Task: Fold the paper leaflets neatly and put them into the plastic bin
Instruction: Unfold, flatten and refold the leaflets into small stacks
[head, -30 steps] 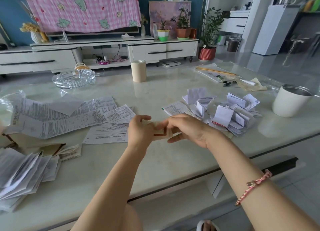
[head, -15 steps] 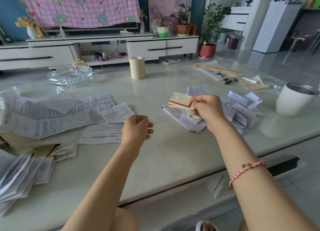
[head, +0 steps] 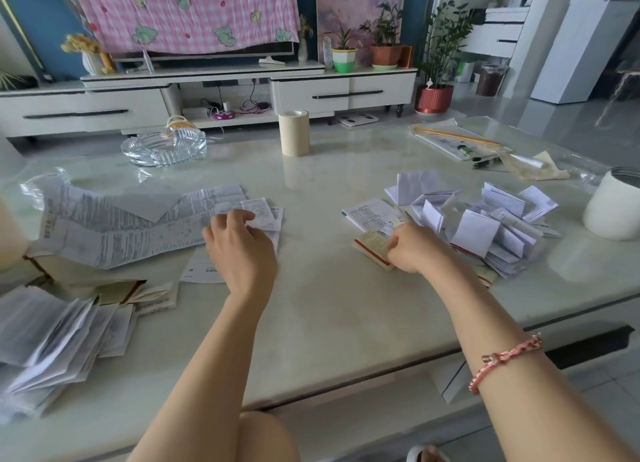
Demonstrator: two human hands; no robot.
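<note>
My right hand point(head: 414, 250) holds a small folded leaflet with a red edge point(head: 372, 248) down at the near left side of the pile of folded leaflets point(head: 485, 229). My left hand point(head: 239, 250) reaches over the unfolded printed leaflets point(head: 138, 222) on the left, its fingertips touching a small sheet point(head: 258, 208) there. A white plastic bin point(head: 611, 208) stands at the table's right edge.
Another heap of creased leaflets point(head: 52, 337) lies at the near left corner. A glass ashtray point(head: 162, 146) and a beige roll point(head: 294, 132) stand at the back of the table point(head: 329, 316). Pens and papers point(head: 464, 142) lie at the far right.
Both hands held the folded leaflet together at the centre. My right hand carried it right and lowered it by the folded pile. My left hand let go and reached out to the unfolded sheets.
</note>
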